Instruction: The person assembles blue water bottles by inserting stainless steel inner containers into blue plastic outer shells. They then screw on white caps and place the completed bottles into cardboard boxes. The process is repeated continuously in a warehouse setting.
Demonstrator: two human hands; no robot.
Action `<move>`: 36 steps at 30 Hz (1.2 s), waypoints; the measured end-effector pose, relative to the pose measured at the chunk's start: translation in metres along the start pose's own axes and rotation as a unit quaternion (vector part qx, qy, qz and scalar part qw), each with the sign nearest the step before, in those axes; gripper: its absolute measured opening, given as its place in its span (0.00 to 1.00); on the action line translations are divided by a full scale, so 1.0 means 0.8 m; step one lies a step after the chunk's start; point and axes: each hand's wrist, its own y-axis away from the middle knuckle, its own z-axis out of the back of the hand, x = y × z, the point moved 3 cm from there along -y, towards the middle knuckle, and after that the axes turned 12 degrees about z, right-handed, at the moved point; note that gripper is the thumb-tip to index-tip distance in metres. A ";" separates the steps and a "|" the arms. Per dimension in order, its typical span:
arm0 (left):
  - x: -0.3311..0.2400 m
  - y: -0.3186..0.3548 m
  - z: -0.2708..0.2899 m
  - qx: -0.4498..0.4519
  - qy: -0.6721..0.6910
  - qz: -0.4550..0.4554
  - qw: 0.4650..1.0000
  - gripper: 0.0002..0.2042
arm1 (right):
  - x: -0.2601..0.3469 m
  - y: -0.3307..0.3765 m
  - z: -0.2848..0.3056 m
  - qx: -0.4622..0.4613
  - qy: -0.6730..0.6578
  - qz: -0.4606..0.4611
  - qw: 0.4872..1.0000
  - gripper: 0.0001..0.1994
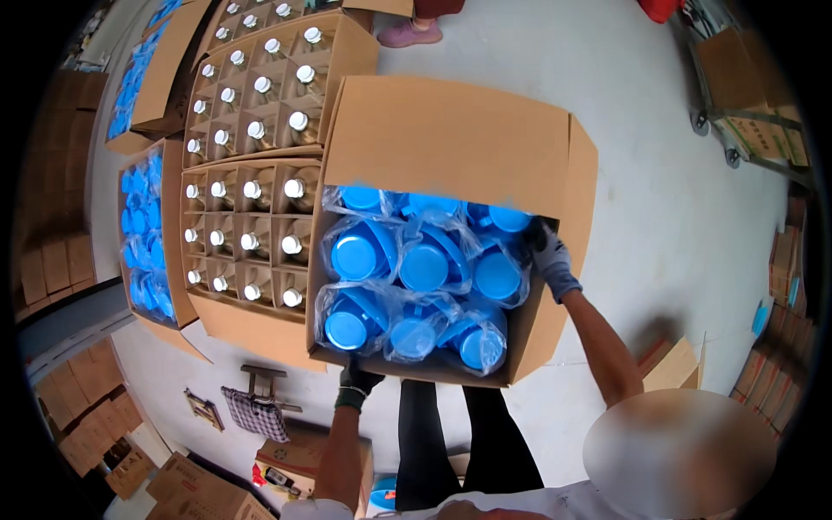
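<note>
An open cardboard box (459,130) is in front of me, its wide far flap spread outward. Inside are several round-ended blue plastic containers (425,266), bagged in clear film; their exact kind is hard to tell. My left hand (359,378), in a dark glove, grips the box's near edge toward its left corner, with the fingers partly hidden. At the right wall, my right hand (552,256) wears a grey and black glove and holds the rim, fingertips dipping inside beside the blue containers.
Left of the box stand divided cartons of clear bottles (251,190) with white caps. Farther left is a carton of blue containers (143,225). A checked-cloth stool (256,413) sits at lower left, a wheeled cart (750,121) at upper right. Another person's pink shoe (410,35) shows at the top.
</note>
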 end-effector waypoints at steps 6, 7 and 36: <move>0.021 -0.031 0.030 0.144 0.128 0.086 0.978 0.23 | 0.032 -0.146 0.161 -0.267 0.137 0.297 0.907 0.19; 0.023 -0.035 0.027 0.124 0.130 0.068 0.981 0.23 | 0.058 -0.208 0.183 -0.297 0.210 0.326 0.872 0.18; 0.246 0.178 0.231 0.093 0.287 -0.189 0.934 0.18 | 0.408 0.481 -0.277 0.471 -0.168 0.360 0.788 0.19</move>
